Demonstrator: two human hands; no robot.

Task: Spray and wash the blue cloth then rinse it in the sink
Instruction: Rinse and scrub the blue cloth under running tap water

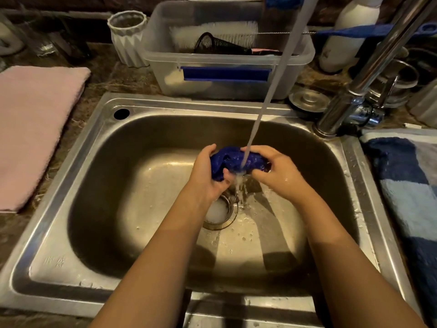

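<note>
A folded pink towel [35,129] lies on the desk at far left, beside a steel sink [99,185]. Past the sink's far rim stand a white ribbed cup [127,36] and, to its right, a clear plastic tub [224,88] holding a white brush [212,31] and a black mesh strainer [212,45].

Two bare forearms reach in from the near edge to the middle of the basin. The left hand [208,176] grips the left end of the blue cloth [234,159], fingers curled round it. The cloth is bunched into a wet roll, held above the drain [221,214] and clear of the basin floor. A stream of water [260,114] slants down from the top of the frame and strikes the cloth's middle, between the two hands, then spills onto the basin floor just right of the drain, where pale water sits. The right hand [276,171] is clamped on the cloth's right end, its skin wet. Droplets dot the basin floor on the near side.

To the right, a chrome tap [371,67] rises from the sink's far right corner. A round metal lid [308,100] lies just left of its base, and a white bottle [354,27] stands farther back. A blue checked towel [406,181] lies on the desk at the right edge.
</note>
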